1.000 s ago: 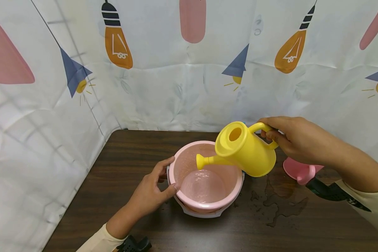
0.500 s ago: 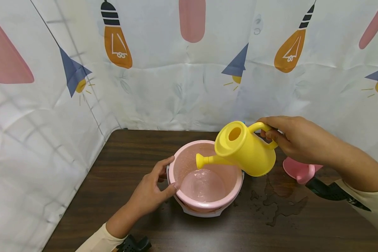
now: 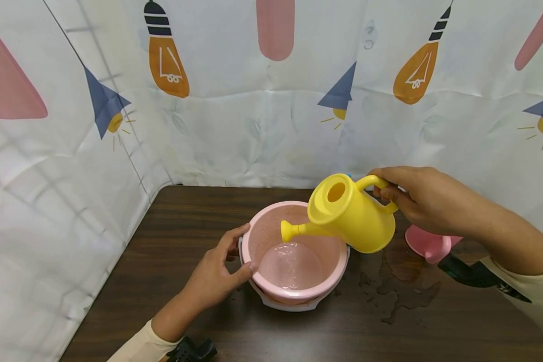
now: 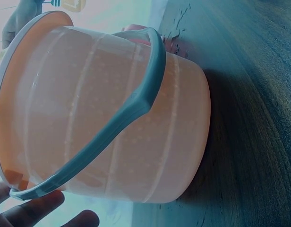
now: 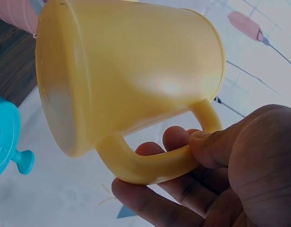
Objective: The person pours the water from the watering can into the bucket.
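A yellow watering can (image 3: 364, 221) is tilted over a pink bucket (image 3: 294, 291), its spout pointing down into the opening. My right hand (image 3: 425, 193) grips the can's handle, with thumb and fingers around it in the right wrist view. Rippled water (image 3: 291, 264) lies in the bottom of the bucket. At the bucket's left side, my left hand (image 3: 214, 269) holds the rim with the thumb over its edge and the index fingertip farther back. The bucket's grey handle (image 4: 136, 104) hangs down along its side in the left wrist view.
A pink vessel with a handle (image 3: 430, 246) sits on the dark wooden table (image 3: 199, 211) under the right forearm. Spilled water (image 3: 404, 291) spreads right of the bucket. A blue watering can (image 5: 6, 137) shows in the right wrist view. A printed curtain (image 3: 253, 125) hangs behind.
Both hands, the bucket and the tilted watering can keep almost the same places. The ripples on the water in the bucket shift a little.
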`<state>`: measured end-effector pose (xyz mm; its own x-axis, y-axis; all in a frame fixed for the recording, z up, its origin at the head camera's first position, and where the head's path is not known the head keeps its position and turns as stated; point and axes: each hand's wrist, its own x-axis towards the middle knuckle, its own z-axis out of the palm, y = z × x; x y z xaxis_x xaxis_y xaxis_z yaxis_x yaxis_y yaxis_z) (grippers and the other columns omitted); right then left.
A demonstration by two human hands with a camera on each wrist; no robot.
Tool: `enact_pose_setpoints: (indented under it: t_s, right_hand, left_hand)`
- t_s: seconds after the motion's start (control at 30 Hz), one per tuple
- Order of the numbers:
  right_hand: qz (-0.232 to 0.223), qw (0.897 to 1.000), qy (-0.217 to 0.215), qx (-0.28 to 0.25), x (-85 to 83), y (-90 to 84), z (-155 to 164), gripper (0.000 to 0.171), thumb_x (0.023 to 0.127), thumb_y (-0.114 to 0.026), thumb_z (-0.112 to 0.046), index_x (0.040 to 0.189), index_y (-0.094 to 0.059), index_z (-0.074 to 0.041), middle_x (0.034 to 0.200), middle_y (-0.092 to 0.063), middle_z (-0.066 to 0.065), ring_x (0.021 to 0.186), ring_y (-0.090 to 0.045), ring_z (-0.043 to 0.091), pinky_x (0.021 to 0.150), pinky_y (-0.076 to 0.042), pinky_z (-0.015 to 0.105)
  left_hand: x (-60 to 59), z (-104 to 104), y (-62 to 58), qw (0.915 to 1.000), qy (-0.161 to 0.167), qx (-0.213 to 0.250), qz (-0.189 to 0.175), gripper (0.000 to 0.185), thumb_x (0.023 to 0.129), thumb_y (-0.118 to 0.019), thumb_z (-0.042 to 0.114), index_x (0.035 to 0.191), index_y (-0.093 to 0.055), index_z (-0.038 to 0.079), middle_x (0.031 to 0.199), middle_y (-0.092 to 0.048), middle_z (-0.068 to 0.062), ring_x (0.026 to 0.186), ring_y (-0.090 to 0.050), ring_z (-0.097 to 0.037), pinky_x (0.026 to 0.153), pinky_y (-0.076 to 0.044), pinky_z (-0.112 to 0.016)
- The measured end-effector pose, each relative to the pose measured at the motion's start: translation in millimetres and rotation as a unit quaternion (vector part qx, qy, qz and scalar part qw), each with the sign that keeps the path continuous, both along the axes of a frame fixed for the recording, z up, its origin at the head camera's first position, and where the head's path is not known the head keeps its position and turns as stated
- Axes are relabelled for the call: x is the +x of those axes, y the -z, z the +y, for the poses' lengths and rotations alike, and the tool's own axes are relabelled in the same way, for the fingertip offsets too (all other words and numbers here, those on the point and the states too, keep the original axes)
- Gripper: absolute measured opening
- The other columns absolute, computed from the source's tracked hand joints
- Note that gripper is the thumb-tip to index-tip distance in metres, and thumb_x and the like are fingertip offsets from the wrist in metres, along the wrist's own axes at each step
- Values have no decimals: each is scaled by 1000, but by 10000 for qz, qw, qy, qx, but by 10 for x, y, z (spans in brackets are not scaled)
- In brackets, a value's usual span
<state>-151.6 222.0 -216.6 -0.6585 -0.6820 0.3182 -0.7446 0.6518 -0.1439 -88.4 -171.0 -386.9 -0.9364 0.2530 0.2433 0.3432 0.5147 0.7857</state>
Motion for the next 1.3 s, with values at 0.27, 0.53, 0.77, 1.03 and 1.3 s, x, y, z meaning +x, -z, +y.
enact_pose_setpoints:
  t_s: [0.27, 0.53, 0.77, 1.03, 1.3]
  right_hand:
    - [-58, 10000, 33, 0, 7, -5, -3, 28, 95, -70, -1, 115, -65, -20, 87, -58, -13, 75, -53, 7, 62, -48, 27]
    - [-5, 10000, 34, -9, 2, -8, -7, 30, 94, -70, 1, 115, -66, -21, 87, -59, -14, 76, -54, 7, 63, -48, 28]
    - [-35, 10000, 68, 36, 9, -4, -9, 29, 95, -70, 0, 115, -66, -20, 88, -59, -13, 76, -54, 7, 63, -49, 28]
    - [43, 10000, -60, -11, -4, -4, -8, 30, 95, -68, 1, 115, -65, -22, 87, -57, -14, 74, -51, 6, 61, -45, 26]
    - [55, 10000, -37, 28, -7, -9, -13, 30, 95, -69, 0, 115, -65, -21, 88, -57, -13, 75, -52, 7, 62, -45, 27]
  left_hand:
    - [6, -1, 5, 10000, -1, 43, 6, 72, 91, -74, 35, 154, -39, 30, 117, -70, 3, 102, -67, -16, 87, -52, -57]
    - [3, -2, -8, 10000, 13, 51, -15, 73, 91, -74, 39, 155, -39, 31, 116, -69, 4, 102, -67, -16, 87, -52, -57]
    - [6, 5, -9, 10000, 14, 60, -16, 72, 91, -74, 35, 154, -39, 30, 117, -70, 2, 102, -67, -15, 88, -52, -57]
    - [7, 7, -4, 10000, -28, 63, -71, 72, 91, -75, 33, 154, -39, 32, 120, -69, 2, 103, -67, -16, 88, -51, -57]
    - [2, 6, 1, 10000, -19, 42, 23, 72, 90, -74, 34, 153, -40, 32, 121, -69, 4, 102, -67, -14, 88, -52, -56]
